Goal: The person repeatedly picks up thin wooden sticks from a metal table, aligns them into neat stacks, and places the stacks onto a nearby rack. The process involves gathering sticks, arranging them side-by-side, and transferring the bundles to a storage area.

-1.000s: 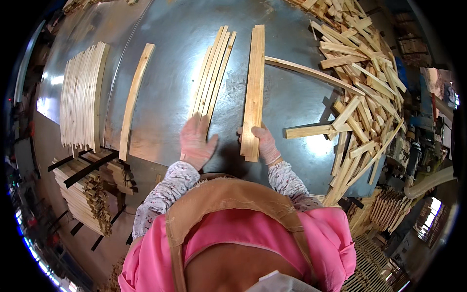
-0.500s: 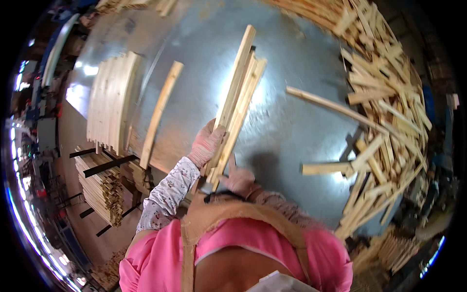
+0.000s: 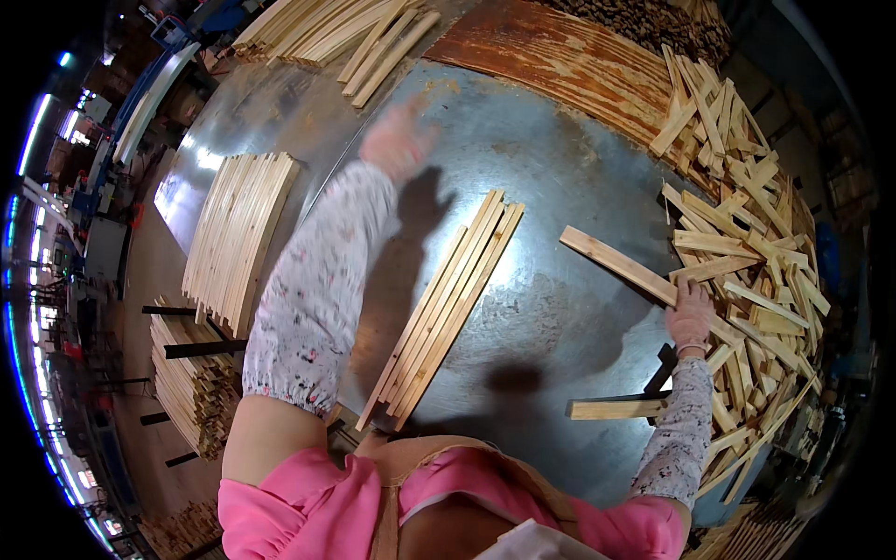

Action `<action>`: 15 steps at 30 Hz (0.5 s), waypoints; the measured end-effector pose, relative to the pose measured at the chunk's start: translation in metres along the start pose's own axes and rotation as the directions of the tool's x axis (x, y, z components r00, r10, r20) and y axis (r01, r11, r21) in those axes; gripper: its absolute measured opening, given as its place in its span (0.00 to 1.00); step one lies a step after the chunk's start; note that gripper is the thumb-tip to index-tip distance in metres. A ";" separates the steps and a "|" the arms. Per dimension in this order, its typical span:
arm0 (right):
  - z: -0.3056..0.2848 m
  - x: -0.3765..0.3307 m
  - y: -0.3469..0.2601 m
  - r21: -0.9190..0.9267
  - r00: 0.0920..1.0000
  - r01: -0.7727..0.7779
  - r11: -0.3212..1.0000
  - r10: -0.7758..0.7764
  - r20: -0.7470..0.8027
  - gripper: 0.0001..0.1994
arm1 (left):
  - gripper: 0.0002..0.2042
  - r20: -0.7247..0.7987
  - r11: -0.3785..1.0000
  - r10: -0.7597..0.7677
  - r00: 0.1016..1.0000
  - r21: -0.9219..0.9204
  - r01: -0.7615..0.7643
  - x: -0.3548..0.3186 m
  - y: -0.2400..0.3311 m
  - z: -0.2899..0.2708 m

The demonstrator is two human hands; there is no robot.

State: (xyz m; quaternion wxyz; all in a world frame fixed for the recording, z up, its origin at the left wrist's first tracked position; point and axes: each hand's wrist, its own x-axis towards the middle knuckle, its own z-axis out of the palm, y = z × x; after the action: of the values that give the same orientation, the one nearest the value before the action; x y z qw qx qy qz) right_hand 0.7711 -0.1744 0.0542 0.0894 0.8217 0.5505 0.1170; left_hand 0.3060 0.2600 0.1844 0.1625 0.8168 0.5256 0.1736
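Observation:
My left hand [image 3: 399, 140] stretches over the far part of the metal table, smeared by motion, so its fingers cannot be read. Closer in, several wooden strips [image 3: 448, 313] lie side by side in a slanting row at the near edge, with neither hand on them. At the right, my right hand [image 3: 691, 315] is closed around the near end of a wooden strip [image 3: 616, 264] beside the heap. Below that strip lies a shorter-looking wooden piece [image 3: 616, 409], its right end by my right sleeve.
A jumbled heap of wooden pieces [image 3: 747, 243] covers the table's right side. An even row of strips [image 3: 238, 238] lies at the left, above a stack on black bars [image 3: 201, 351]. More strips [image 3: 317, 28] and a worn brown board [image 3: 551, 56] are at the far side.
My left hand has left the strips and swung far forward. My right hand has moved from their near end to the strip at the right. The single strip left of them no longer lies there.

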 end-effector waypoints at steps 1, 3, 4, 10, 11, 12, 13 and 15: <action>0.002 0.001 0.008 0.008 0.985 -0.069 0.998 0.067 0.161 0.39 | 0.38 0.051 0.997 0.075 0.996 0.016 -0.075 -0.040 -0.001 0.014; 0.004 0.001 0.004 0.026 0.978 -0.076 0.997 0.070 0.196 0.39 | 0.41 0.232 0.998 0.067 0.970 -0.018 -0.065 -0.122 -0.002 0.042; 0.003 0.001 0.005 0.028 0.974 -0.087 0.996 0.079 0.214 0.40 | 0.44 0.267 0.998 0.054 0.962 0.003 -0.057 -0.165 -0.014 0.060; -0.034 -0.023 -0.088 0.580 0.897 -0.356 0.732 0.096 0.431 0.33 | 0.55 0.441 0.970 -0.134 0.887 0.241 0.026 -0.364 -0.019 0.083; -0.050 -0.028 -0.118 0.593 0.824 -0.461 0.660 0.071 0.562 0.32 | 0.55 0.444 0.975 -0.122 0.888 0.223 0.023 -0.385 -0.029 0.091; -0.042 -0.047 -0.150 0.561 0.863 -0.214 0.800 -0.114 0.493 0.21 | 0.55 0.443 0.981 -0.086 0.893 0.196 -0.003 -0.393 -0.039 0.096; -0.032 -0.066 -0.182 0.506 0.865 0.059 0.861 -0.297 0.405 0.14 | 0.55 0.421 0.995 -0.076 0.904 -0.028 0.097 -0.399 -0.047 0.096; -0.031 -0.106 -0.294 0.660 0.927 0.143 0.738 -0.334 0.172 0.13 | 0.52 0.330 0.980 -0.055 0.942 -0.161 0.114 -0.405 -0.064 0.097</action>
State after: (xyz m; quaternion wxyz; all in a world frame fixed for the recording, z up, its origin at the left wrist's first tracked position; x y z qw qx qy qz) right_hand 0.4632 -0.1607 -0.0072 -0.1029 0.7326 0.6405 -0.2059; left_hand 0.1421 -0.0935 0.0239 0.3260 0.7931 0.5089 0.0762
